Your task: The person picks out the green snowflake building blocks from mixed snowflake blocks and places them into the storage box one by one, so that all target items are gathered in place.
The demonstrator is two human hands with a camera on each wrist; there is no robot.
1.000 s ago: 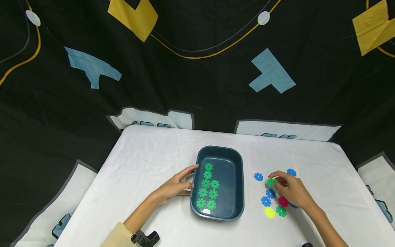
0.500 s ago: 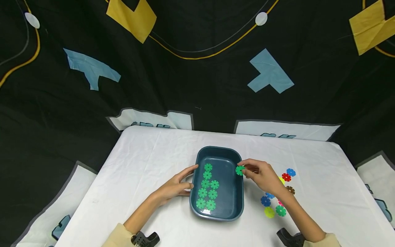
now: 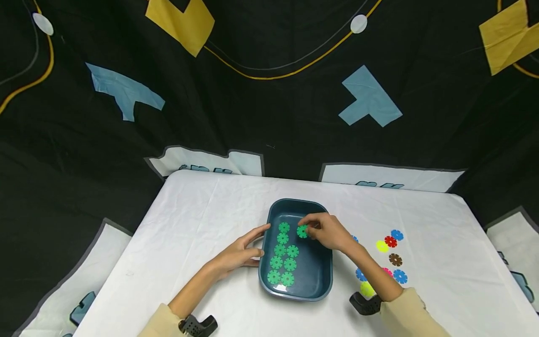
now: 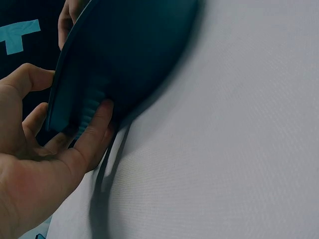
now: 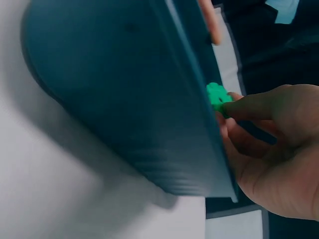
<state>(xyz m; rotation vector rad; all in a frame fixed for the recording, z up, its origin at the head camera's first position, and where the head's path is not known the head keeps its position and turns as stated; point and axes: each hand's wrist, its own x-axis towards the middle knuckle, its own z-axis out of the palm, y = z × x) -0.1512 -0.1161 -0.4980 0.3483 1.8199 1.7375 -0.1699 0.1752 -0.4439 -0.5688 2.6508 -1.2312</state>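
My right hand (image 3: 330, 231) pinches a green notched plastic disc (image 3: 302, 231) between thumb and fingertips, over the upper right part of the dark teal tray (image 3: 328, 281). The right wrist view shows the same green disc (image 5: 218, 98) upright at the fingertips, just past the tray's rim. Along the left side of the tray lie several flat green discs (image 3: 280, 250) in two columns. My left hand (image 3: 242, 250) rests with spread fingers against the tray's left edge. In the left wrist view, fingers (image 4: 97, 122) touch the outside wall of the tray (image 4: 129, 55).
Right of the tray, loose discs lie on the white tablecloth (image 3: 202, 206): a brown disc (image 3: 395, 260), a red disc (image 3: 390, 241), yellow ones (image 3: 382, 246) and blue ones (image 3: 397, 235). My right forearm covers part of this group. A black curtain (image 3: 269, 121) hangs behind.
My right hand has picked up a green disc from the loose group and carried it left, over the rim, into the tray's upper right. My left hand has stayed at the tray's edge.
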